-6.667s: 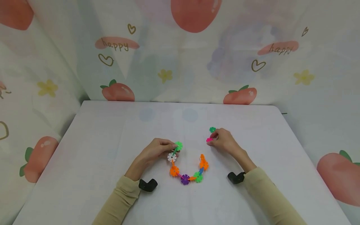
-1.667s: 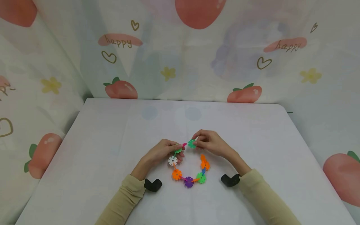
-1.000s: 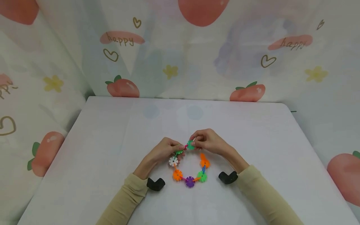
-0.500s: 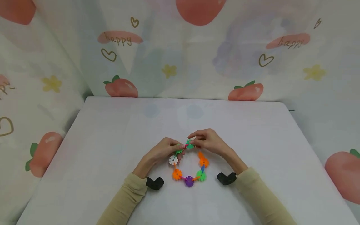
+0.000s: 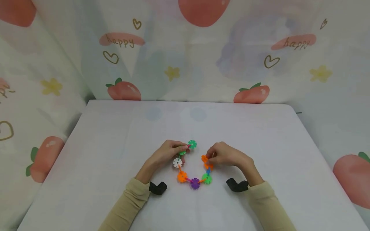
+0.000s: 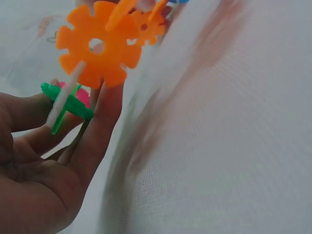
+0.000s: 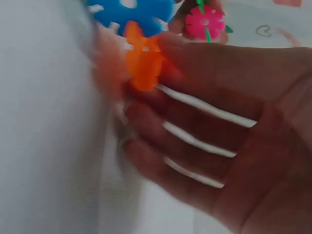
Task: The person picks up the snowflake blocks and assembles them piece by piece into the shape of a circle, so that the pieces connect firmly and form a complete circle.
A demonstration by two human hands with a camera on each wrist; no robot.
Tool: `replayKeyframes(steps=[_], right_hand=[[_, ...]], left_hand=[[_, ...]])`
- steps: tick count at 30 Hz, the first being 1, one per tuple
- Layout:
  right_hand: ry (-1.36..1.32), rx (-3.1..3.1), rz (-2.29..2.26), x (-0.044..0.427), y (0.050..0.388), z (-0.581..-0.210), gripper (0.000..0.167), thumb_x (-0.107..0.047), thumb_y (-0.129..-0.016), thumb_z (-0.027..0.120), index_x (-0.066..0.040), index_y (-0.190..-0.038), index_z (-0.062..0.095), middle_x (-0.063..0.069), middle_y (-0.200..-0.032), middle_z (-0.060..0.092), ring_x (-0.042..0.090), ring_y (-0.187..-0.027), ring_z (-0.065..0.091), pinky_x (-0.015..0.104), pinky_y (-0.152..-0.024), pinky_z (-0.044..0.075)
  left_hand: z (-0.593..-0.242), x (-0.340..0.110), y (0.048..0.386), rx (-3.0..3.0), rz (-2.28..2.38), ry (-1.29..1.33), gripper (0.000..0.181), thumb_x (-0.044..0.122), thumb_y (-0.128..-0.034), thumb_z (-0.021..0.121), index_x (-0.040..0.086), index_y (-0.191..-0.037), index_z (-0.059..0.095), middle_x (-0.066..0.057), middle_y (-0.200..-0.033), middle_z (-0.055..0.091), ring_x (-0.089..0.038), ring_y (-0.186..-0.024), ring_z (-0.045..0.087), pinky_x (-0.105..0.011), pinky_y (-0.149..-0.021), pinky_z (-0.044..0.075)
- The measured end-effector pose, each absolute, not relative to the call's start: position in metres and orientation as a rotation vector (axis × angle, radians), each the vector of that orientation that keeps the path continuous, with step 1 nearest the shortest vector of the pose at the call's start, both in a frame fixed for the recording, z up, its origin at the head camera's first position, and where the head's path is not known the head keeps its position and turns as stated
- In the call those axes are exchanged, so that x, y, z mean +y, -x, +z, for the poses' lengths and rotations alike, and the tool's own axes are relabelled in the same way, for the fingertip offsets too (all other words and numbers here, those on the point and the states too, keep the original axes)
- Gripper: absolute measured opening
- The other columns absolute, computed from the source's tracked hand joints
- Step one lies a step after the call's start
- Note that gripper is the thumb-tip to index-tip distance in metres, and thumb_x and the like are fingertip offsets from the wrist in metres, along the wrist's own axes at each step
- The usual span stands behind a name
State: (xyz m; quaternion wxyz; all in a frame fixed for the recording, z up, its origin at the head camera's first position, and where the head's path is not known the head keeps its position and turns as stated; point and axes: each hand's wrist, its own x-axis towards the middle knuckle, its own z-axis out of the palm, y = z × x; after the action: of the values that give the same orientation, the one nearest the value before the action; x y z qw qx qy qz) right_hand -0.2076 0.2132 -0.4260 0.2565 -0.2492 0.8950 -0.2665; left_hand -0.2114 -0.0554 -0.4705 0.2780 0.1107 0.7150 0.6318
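Observation:
Notched plastic snowflake discs join into a U-shaped chain, held above the white table. My left hand [image 5: 166, 155] pinches a green disc [image 5: 182, 152] on the chain's left arm. Past its fingertips a pink disc and a teal-green disc [image 5: 192, 144] form that end. Below follow a white disc [image 5: 177, 162], an orange one [image 5: 182, 176], a purple one [image 5: 195, 183] and a light green one [image 5: 207, 178]. My right hand [image 5: 228, 155] pinches an orange disc [image 7: 144, 68] near the other end, beside a blue disc [image 7: 134, 12]. Its fingers partly hide the orange pieces.
The white-covered table [image 5: 130, 125] spreads around the hands. A printed cloth [image 5: 199, 64] with fruit and hearts hangs behind and at the sides. Black angled pieces [image 5: 158, 188] sit at both wrists.
Earlier my right hand took up the green and pink discs, which now sit on the chain's left end. It has since let go of the teal-green disc and moved down to the orange end.

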Motion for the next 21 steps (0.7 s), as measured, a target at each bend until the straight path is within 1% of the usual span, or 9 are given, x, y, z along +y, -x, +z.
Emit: replayKeyframes(steps=[2,6,9,11,13,15,18,21], right_hand=[[0.752,2.463,-0.752,0.212,0.209,-0.429,0.008,-0.016,-0.092,0.075,-0.011,-0.095,0.080,-0.006,-0.086,0.073,0.009,-0.078,0.061,0.025,-0.071,0.053],[0.833,2.522,-0.851,0.210,0.211,-0.435,0.013,-0.014,-0.096,0.071,-0.008,-0.102,0.080,-0.003,-0.092,0.077,0.009,-0.080,0.063,0.024,-0.073,0.054],[0.855,2.570,-0.914,0.210,0.212,-0.437,0.015,-0.011,-0.097,0.070,-0.006,-0.106,0.080,0.001,-0.100,0.079,0.008,-0.083,0.065,0.023,-0.075,0.056],[0.861,2.592,-0.950,0.210,0.211,-0.438,0.016,-0.010,-0.097,0.070,-0.004,-0.107,0.080,0.003,-0.101,0.079,0.008,-0.082,0.067,0.023,-0.075,0.057],[0.873,2.613,-0.986,0.210,0.211,-0.439,0.016,-0.010,-0.097,0.071,-0.003,-0.107,0.080,0.004,-0.100,0.079,0.007,-0.079,0.067,0.023,-0.074,0.057],[0.877,2.624,-1.016,0.209,0.211,-0.438,0.015,-0.010,-0.096,0.072,-0.003,-0.107,0.081,0.003,-0.097,0.078,0.007,-0.077,0.066,0.023,-0.073,0.057],[0.900,2.636,-1.032,0.208,0.211,-0.438,0.015,-0.011,-0.095,0.073,-0.003,-0.106,0.081,0.001,-0.093,0.078,0.006,-0.076,0.065,0.023,-0.072,0.057],[0.931,2.624,-1.040,0.208,0.211,-0.437,0.014,-0.009,-0.095,0.073,-0.003,-0.106,0.081,0.000,-0.093,0.078,0.007,-0.077,0.066,0.023,-0.074,0.058]], left_hand=[[-0.470,-0.054,0.211,1.951,1.681,-0.295,0.040,0.026,-0.1046,0.062,0.001,-0.135,0.064,-0.015,-0.100,0.073,-0.017,-0.068,0.070,-0.026,-0.083,0.056],[-0.471,-0.052,0.209,2.041,1.619,-0.310,0.043,0.028,-0.1051,0.060,0.010,-0.144,0.059,-0.010,-0.108,0.072,-0.015,-0.077,0.066,-0.025,-0.082,0.053],[-0.471,-0.052,0.208,2.106,1.581,-0.320,0.041,0.028,-0.1050,0.060,0.007,-0.140,0.063,-0.008,-0.105,0.073,-0.013,-0.083,0.059,-0.024,-0.078,0.048],[-0.471,-0.052,0.207,2.128,1.579,-0.327,0.038,0.026,-0.1054,0.060,0.003,-0.135,0.067,-0.009,-0.099,0.074,-0.013,-0.081,0.058,-0.024,-0.075,0.046],[-0.470,-0.052,0.207,2.123,1.593,-0.336,0.037,0.025,-0.1058,0.059,0.000,-0.131,0.068,-0.010,-0.093,0.075,-0.012,-0.080,0.061,-0.024,-0.076,0.047],[-0.469,-0.052,0.207,2.096,1.611,-0.349,0.036,0.023,-0.1067,0.057,-0.003,-0.130,0.068,-0.011,-0.089,0.076,-0.012,-0.078,0.068,-0.025,-0.080,0.052],[-0.467,-0.053,0.206,2.043,1.639,-0.357,0.036,0.021,-0.1071,0.056,-0.004,-0.130,0.067,-0.013,-0.087,0.076,-0.015,-0.077,0.074,-0.028,-0.090,0.058],[-0.466,-0.054,0.205,2.028,1.651,-0.379,0.035,0.019,-0.1069,0.056,-0.006,-0.129,0.067,-0.014,-0.089,0.076,-0.018,-0.078,0.076,-0.033,-0.094,0.059]])
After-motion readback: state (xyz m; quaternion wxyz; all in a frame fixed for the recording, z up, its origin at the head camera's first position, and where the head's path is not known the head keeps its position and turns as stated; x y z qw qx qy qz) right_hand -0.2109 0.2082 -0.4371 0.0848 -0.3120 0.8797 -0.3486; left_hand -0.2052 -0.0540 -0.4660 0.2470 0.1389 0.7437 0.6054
